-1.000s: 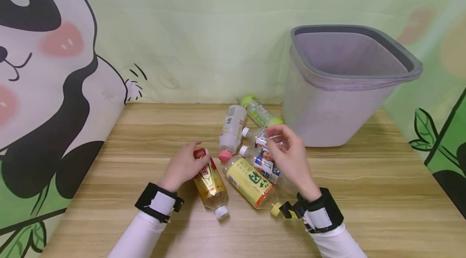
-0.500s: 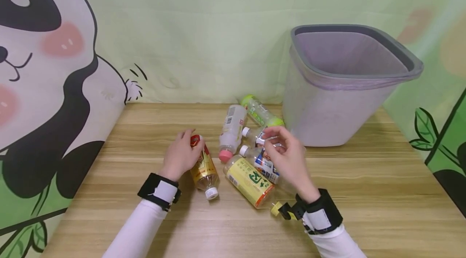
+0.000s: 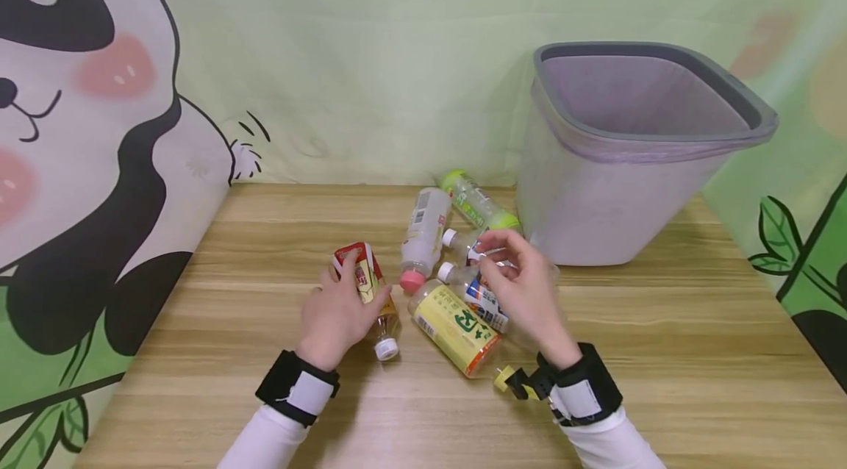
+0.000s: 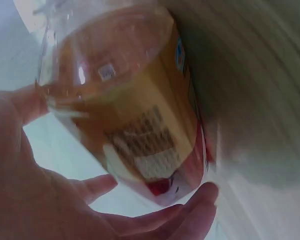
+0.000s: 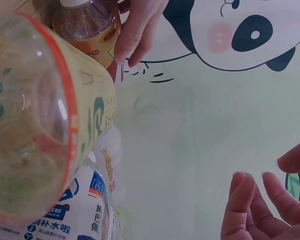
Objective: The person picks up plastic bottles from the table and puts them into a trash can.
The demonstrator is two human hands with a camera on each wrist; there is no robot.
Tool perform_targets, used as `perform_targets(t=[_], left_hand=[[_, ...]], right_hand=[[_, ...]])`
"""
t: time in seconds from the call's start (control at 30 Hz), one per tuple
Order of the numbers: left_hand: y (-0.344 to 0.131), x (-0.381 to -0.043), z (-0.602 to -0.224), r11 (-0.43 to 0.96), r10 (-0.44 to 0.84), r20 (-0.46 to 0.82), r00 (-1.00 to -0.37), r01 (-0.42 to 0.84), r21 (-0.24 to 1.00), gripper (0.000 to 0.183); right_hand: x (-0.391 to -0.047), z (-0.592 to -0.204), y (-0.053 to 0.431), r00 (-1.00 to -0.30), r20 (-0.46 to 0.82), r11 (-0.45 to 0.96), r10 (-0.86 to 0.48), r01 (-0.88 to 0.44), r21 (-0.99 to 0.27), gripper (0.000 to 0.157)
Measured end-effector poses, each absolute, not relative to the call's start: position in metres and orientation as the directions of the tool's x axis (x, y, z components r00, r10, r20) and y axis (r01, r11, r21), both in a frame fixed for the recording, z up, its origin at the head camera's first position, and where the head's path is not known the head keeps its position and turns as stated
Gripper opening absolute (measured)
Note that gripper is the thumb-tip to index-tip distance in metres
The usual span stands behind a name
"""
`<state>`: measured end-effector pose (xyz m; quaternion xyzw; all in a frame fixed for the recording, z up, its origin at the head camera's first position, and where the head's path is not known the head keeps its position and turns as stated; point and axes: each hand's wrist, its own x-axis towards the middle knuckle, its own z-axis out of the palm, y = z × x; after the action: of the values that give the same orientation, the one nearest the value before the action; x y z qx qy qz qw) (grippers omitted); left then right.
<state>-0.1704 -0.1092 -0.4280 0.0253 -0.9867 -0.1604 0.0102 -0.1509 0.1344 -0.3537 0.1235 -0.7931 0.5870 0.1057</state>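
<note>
A bottle [image 3: 366, 282] with a red and gold label lies on the wooden table, its white cap towards me. My left hand [image 3: 336, 313] is spread loosely over its left side, thumb across the label. In the left wrist view, the fingers bend around the bottle [image 4: 145, 125] with gaps showing. My right hand [image 3: 529, 300] hovers over two clear bottles with white caps, the nearer one [image 3: 486, 301] bearing a blue and white label. Its fingers [image 5: 240, 200] are loosely bent and hold nothing. Between the hands lies a large yellow-labelled bottle [image 3: 455, 329] with a yellow cap.
A white bottle [image 3: 425, 230] with a pink-red cap and a green-ended clear bottle [image 3: 478, 202] lie behind. A tall lined bin [image 3: 582, 212] stands at the back right, its mouth well above the table [image 3: 278, 223]. A printed panda cloth [image 3: 370, 87] hangs behind.
The red and gold bottle has moved left, away from the yellow-labelled one. My left hand has since shifted nearer to me along it, its fingers spreading. My right hand has hardly moved.
</note>
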Motion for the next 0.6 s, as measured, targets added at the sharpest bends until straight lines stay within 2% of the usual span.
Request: perform_targets(t=[0.13, 0.3, 0.47, 0.6], left_hand=[[-0.106, -0.17, -0.43, 0.94, -0.053, -0.059, -0.997, -0.07, 0.334, 0.092], [-0.105, -0.172, -0.434, 0.928, -0.036, -0.073, -0.997, -0.06, 0.368, 0.094], [-0.107, -0.174, -0.435, 0.926, -0.018, -0.055, -0.998, -0.037, 0.376, 0.092], [-0.111, -0.173, -0.439, 0.931, -0.008, -0.011, -1.0, -0.011, 0.365, 0.089]], right_hand=[[-0.159, -0.368, 0.138, -0.946, 0.317, 0.266, -0.072, -0.324, -0.908, 0.024], [-0.163, -0.378, 0.14, -0.939, 0.337, 0.243, -0.074, -0.345, -0.907, 0.024], [-0.163, -0.377, 0.14, -0.943, 0.325, 0.253, -0.072, -0.332, -0.909, 0.024], [-0.153, -0.358, 0.135, -0.948, 0.308, 0.283, -0.073, -0.316, -0.905, 0.024]])
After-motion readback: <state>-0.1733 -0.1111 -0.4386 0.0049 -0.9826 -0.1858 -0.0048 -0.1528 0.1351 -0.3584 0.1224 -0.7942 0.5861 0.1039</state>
